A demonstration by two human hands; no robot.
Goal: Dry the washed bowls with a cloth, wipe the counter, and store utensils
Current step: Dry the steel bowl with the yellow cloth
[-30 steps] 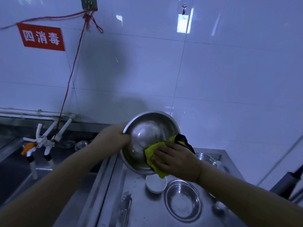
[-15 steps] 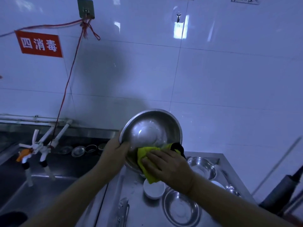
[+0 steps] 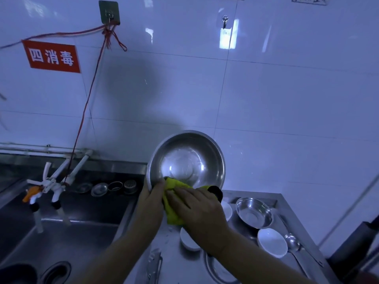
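Steel bowls: three; one large bowl [image 3: 185, 160] your left hand [image 3: 150, 203] grips, right hand [image 3: 198, 210] pressing yellow cloth [image 3: 173, 201] inside. White bowls below it: three. Steel surface [image 3: 287, 210], white-tiled wall [image 3: 266, 99].

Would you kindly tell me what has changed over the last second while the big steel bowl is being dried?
The right hand has slid the yellow cloth leftward along the steel bowl's lower rim, up against the left hand. Nothing was let go: the left hand still grips the tilted bowl above the counter, whose dishes lie as before.
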